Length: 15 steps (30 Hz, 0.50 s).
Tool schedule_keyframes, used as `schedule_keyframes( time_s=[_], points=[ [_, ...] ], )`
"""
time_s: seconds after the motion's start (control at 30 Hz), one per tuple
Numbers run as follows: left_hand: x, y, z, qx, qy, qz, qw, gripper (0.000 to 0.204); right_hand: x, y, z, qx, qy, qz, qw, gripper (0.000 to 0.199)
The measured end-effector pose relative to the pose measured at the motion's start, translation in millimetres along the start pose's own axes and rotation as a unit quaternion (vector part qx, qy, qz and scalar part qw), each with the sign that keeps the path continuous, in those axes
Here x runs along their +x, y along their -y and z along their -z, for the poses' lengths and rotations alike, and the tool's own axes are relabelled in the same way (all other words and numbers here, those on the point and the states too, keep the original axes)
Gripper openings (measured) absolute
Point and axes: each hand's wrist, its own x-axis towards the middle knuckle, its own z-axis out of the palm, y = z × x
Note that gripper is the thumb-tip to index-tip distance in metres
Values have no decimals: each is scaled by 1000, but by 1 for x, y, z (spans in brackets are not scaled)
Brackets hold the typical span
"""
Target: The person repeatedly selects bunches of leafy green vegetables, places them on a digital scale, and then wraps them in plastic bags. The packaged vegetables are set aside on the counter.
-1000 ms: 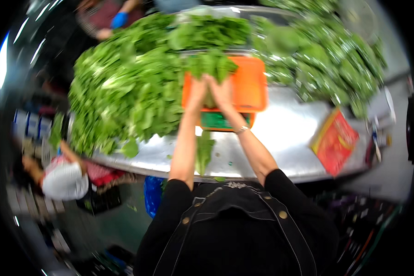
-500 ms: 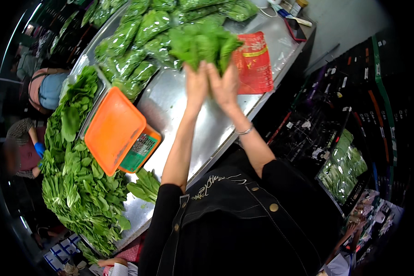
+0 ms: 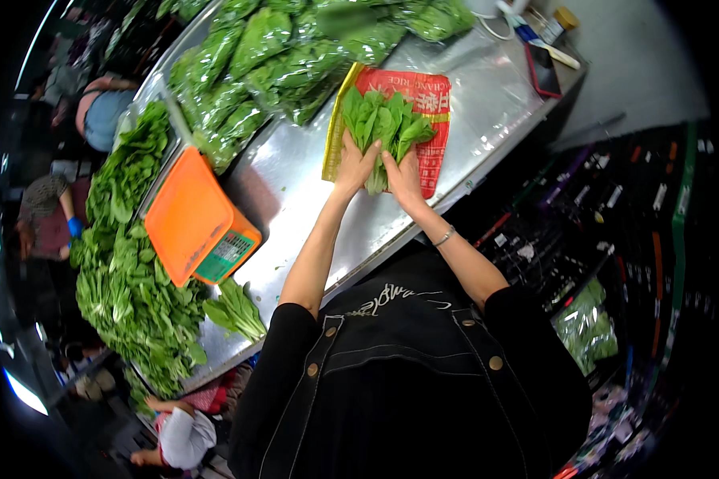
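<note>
Shiny metal bench [image 3: 295, 199], red sack [image 3: 431, 112] near its right edge. Left hand [image 3: 355, 164] and right hand [image 3: 403, 176] squeeze a bunch of leafy greens [image 3: 383, 124] over the sack. Loose leaves might slip off the edge if the hands let go unevenly.

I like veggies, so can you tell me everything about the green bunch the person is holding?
The bunch of leafy greens has broad, bright green leaves fanning out at the far end and paler stems gathered at the near end. It looks fresh and loose, not bagged. It lies over a red and yellow printed bag on the shiny metal table. The left hand and right hand press its stem end from both sides.
</note>
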Motion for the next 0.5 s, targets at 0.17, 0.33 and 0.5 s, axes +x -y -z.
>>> schedule_keyframes(
  time_s=[0.17, 0.33, 0.5],
  points=[
    [-17, -13, 48, 14, 56, 26, 998, 40, 2, -2, -3, 101, 219, -46, 969, 51],
    [-22, -43, 62, -156, 111, -110, 975, 86, -12, 21, -7, 441, 244, -270, 821, 57],
    [-49, -14, 85, 151, 74, -30, 985, 104, -38, 5, -26, 446, 353, -257, 781, 76]
  ],
)
